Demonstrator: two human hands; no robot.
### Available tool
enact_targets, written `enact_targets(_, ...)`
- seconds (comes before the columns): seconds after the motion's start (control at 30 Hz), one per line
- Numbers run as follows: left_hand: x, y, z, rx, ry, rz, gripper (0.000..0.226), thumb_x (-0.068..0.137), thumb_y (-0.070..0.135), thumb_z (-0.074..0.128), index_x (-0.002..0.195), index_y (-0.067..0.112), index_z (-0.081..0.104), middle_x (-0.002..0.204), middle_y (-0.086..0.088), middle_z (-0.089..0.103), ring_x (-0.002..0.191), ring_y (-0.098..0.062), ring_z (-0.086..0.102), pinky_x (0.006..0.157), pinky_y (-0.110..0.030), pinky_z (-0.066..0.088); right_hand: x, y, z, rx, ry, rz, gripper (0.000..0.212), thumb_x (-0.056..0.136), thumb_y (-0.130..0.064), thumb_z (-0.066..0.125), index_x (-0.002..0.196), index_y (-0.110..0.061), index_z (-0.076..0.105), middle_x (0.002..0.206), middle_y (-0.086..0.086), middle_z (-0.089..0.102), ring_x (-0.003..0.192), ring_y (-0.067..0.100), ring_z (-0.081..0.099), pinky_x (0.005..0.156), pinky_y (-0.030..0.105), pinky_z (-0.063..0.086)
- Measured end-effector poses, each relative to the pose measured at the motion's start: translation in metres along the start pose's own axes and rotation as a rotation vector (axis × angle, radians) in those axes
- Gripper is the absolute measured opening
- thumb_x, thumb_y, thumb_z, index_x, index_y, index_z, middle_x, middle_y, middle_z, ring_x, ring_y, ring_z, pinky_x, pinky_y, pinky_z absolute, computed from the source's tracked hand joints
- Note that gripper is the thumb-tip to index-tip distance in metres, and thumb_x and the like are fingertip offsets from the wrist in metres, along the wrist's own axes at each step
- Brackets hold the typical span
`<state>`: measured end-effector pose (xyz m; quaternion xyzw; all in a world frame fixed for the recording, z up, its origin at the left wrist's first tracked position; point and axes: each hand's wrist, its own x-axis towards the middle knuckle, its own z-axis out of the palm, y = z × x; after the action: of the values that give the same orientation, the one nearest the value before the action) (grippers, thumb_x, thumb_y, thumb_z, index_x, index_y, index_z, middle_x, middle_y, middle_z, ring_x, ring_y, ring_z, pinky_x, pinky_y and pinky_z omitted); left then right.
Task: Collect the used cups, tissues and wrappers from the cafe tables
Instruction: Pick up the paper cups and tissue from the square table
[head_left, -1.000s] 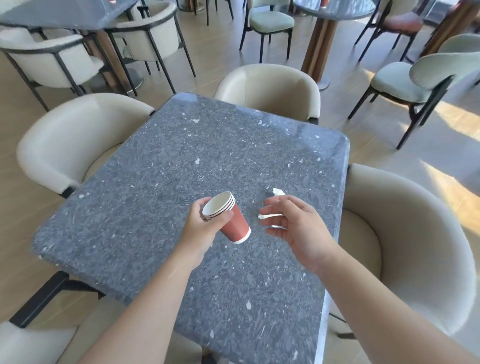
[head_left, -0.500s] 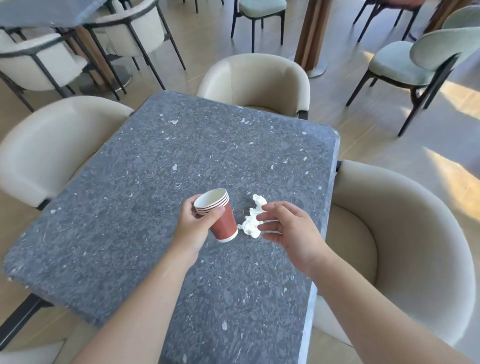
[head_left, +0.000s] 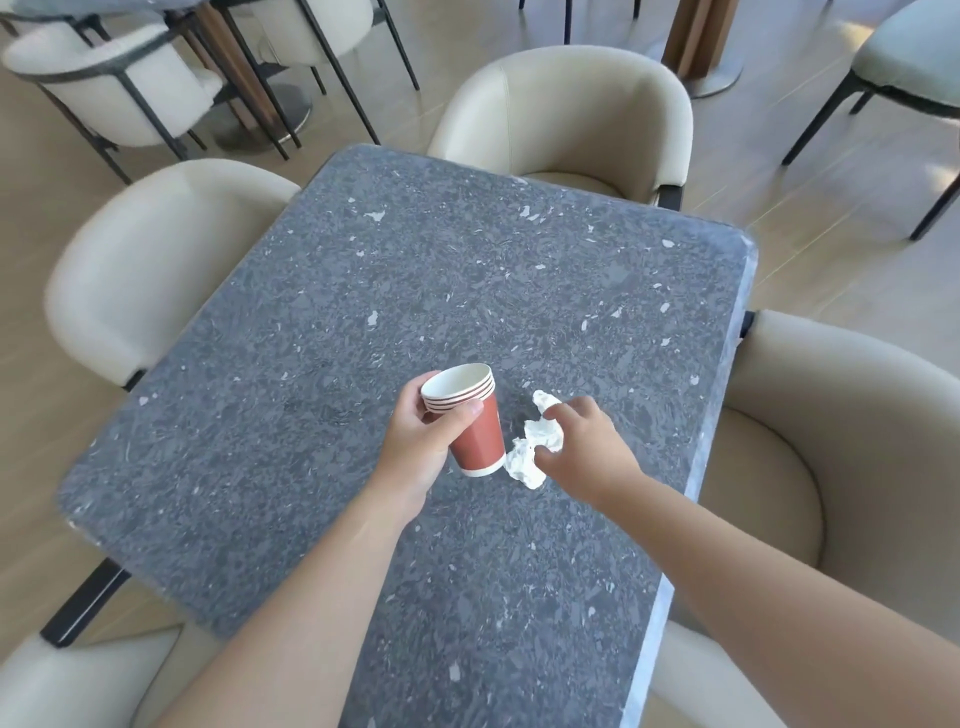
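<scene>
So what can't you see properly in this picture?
- Inside the stacked cups, head view: tilted away, so any leftover drink is hidden.
- How many cups: the rims are too small to count surely.
- Part of the tissue: the right hand covers it; its grip is unclear.
- The left hand hides the cups' near side.
- Under the table: the tabletop blocks it.
</scene>
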<state>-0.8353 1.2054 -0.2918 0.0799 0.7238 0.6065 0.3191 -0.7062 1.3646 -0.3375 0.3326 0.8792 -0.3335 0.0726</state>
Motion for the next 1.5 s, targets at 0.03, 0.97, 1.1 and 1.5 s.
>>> enact_targets(0.03, 0.001, 0.0, 0.001, 0.006, -0.002, -0.003, 0.066, 0.058, 0.044, 0.086, 0.117, 0.036, 0.058, 0.101, 0.028, 0.073, 0.094, 0.008, 0.069, 0.073, -0.012, 0.054, 0.006, 0.003, 0.004, -0.086, -0.018, -0.031, 0.055, 0.089, -0.04, 0.062, 0.139, -0.024, 0.046, 0.141, 0.001, 0.038, 0.127, 0.025, 0.043, 0.083, 0.038, 0.051)
enact_targets(0.97, -0.017, 0.033, -0.008, 0.053, -0.011, 0.027, 0.072, 0.062, 0.042, 0.086, 0.126, 0.032, 0.057, 0.122, 0.008, 0.069, 0.102, 0.003, 0.068, 0.082, -0.021, 0.052, -0.005, 0.0, 0.006, -0.091, -0.108, -0.186, 0.03, 0.094, -0.011, 0.047, 0.124, -0.016, 0.05, 0.113, 0.002, 0.055, 0.084, 0.026, 0.056, 0.062, 0.034, 0.043)
enact_targets(1.1, -0.031, 0.043, -0.012, 0.059, -0.02, 0.052, 0.072, 0.055, 0.049, 0.085, 0.121, 0.038, 0.058, 0.121, 0.009, 0.069, 0.101, 0.003, 0.068, 0.083, -0.022, 0.051, -0.013, -0.02, -0.025, 0.074, 0.058, -0.132, 0.03, 0.092, -0.016, 0.05, 0.12, -0.017, 0.039, 0.102, 0.007, 0.063, 0.077, 0.031, 0.058, 0.059, 0.037, 0.042)
enact_targets(1.5, -0.088, 0.056, -0.008, 0.175, -0.066, 0.192, 0.078, 0.052, 0.045, 0.088, 0.124, 0.041, 0.056, 0.125, 0.006, 0.069, 0.112, -0.01, 0.067, 0.093, -0.029, 0.054, -0.094, -0.109, -0.146, 0.47, 0.252, -0.42, 0.023, 0.083, -0.02, 0.073, 0.082, -0.023, 0.051, 0.066, -0.012, 0.054, 0.054, 0.005, 0.043, 0.048, 0.017, 0.032)
